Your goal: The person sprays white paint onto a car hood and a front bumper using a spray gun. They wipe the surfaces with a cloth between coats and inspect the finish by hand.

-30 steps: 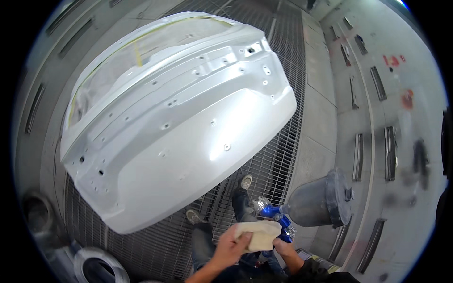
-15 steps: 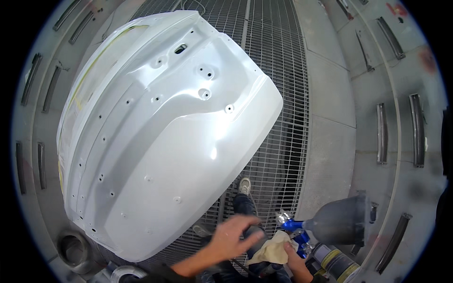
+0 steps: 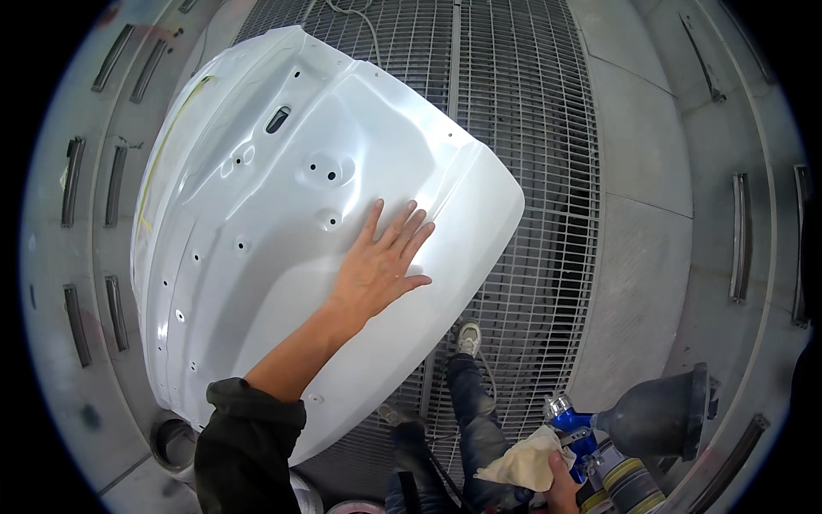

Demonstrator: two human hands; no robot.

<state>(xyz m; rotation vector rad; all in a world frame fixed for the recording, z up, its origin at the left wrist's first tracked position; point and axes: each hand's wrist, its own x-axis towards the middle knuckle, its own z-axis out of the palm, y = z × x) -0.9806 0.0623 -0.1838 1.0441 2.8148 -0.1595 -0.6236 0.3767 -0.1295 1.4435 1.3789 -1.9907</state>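
A white metal car panel point(image 3: 257, 325) with holes, recesses and a yellow-taped edge fills the middle-left. My left hand point(image 3: 385, 261) is spread, fingers apart and holding nothing, over its inner face; whether the fingertips touch it I cannot tell. At the lower right my right hand point(image 3: 561, 484) is closed on a cream cloth point(image 3: 521, 458), against a blue-and-chrome spray gun point(image 3: 574, 428) with a dark grey cup point(image 3: 651, 415); the cloth partly hides the grip.
A metal grating floor point(image 3: 539, 257) lies under the panel, with a hose point(image 3: 364, 26) on it and my legs below. Booth walls with slotted strips point(image 3: 739, 236) stand either side. Striped cans point(image 3: 625, 484) are at lower right, round containers point(image 3: 175, 441) at lower left.
My left hand has left the cloth and reached forward and up over the panel, fingers spreading. My right hand keeps the cloth by the gun. The view has shifted along the panel.
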